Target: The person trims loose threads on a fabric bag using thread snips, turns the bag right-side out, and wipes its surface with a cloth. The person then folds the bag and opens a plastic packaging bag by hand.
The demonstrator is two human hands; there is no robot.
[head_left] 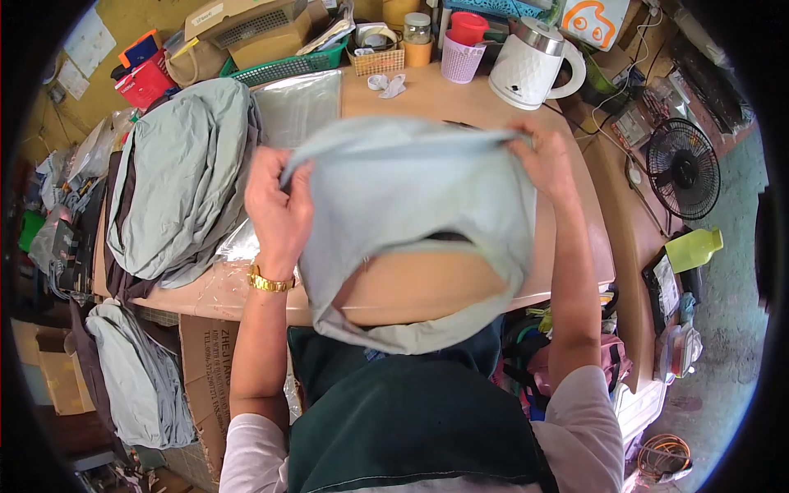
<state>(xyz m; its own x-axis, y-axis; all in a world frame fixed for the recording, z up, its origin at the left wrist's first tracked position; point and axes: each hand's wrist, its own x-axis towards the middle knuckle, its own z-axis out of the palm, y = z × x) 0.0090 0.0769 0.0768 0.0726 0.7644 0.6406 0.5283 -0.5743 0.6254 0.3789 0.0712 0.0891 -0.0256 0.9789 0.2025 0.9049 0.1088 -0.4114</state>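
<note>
Stretched between both hands is a light grey fabric piece [411, 185], blurred by motion, with a wide rounded opening in its lower part that shows the table through it. My left hand [278, 197], with a gold watch band at the wrist, pinches its upper left edge. At the upper right corner, my right hand [544, 158] grips the cloth between thumb and fingers. The fabric is held up over the front of the brown table [575, 246], near the dark green apron [411, 419]. Its exact kind is not plain from this view.
A pile of similar grey cloth [185, 172] lies on the left, beside clear plastic sheets [300, 107]. Along the back stand a white kettle [532, 70], a pink cup [460, 59] and a green basket [288, 66]. A black fan [682, 168] is at right.
</note>
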